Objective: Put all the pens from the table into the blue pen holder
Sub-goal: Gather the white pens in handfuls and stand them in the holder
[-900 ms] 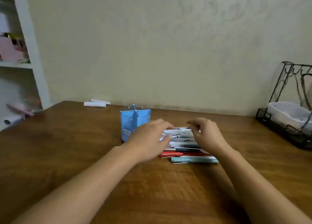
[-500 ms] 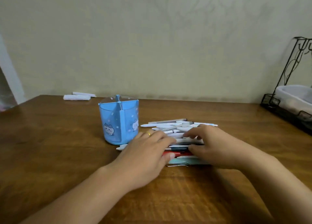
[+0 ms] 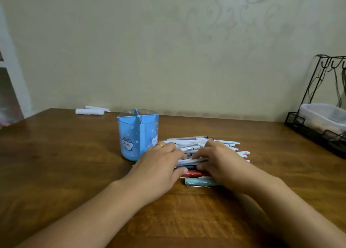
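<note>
**Both hands on the pen pile, holder empty**

The wooden counter (image 3: 56, 163) carries one blue pen holder (image 3: 137, 135), upright, light plastic, likely to tip if bumped. Just right of it lies the pile of pens (image 3: 196, 150), roughly a dozen, too overlapped to count exactly. They look light, stiff and slick, prone to rolling; best pinched mid-barrel. The left hand (image 3: 159, 165) and right hand (image 3: 222, 163) rest flat on the pile, fingers (image 3: 176, 152) spread, gripping nothing I can make out.

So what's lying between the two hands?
In the head view, the pile of pens lies between the left hand and right hand; both rest on it.
</note>
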